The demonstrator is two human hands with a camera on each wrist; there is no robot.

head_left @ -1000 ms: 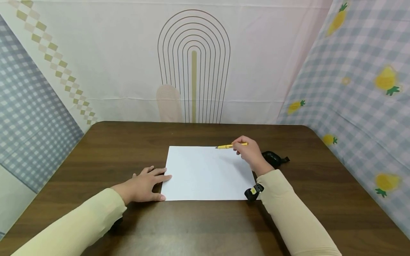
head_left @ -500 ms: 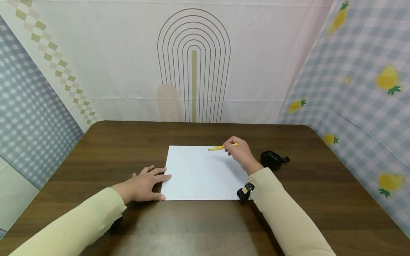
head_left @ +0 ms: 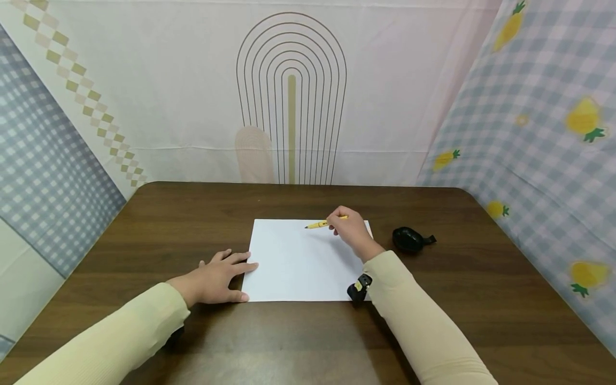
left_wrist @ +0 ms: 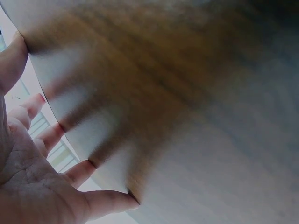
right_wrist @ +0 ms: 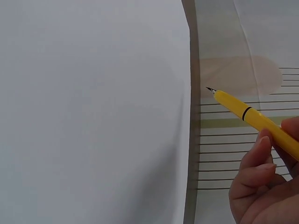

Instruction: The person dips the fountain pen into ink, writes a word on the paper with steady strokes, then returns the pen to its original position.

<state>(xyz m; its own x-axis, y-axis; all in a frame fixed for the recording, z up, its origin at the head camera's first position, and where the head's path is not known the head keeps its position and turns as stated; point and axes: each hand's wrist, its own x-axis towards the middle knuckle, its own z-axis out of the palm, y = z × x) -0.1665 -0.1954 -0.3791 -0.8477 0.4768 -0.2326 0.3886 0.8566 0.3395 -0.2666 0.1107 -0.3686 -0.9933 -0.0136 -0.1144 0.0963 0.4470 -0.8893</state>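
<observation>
A white patterned cloth [head_left: 385, 91] hangs behind the brown counter [head_left: 289, 342]. A white sheet of paper [head_left: 289, 267] lies flat on the counter. The left hand [head_left: 212, 280] rests at the sheet's left edge, fingers spread apart, thumb at the near corner. The right hand [head_left: 353, 230] is positioned above the sheet's far right portion. A black object [head_left: 408, 240] lies on the counter, right of the sheet. The yellow pen [right_wrist: 261, 123] is clamped in the right hand's fingers, nib pointing left, clear of the paper surface.
</observation>
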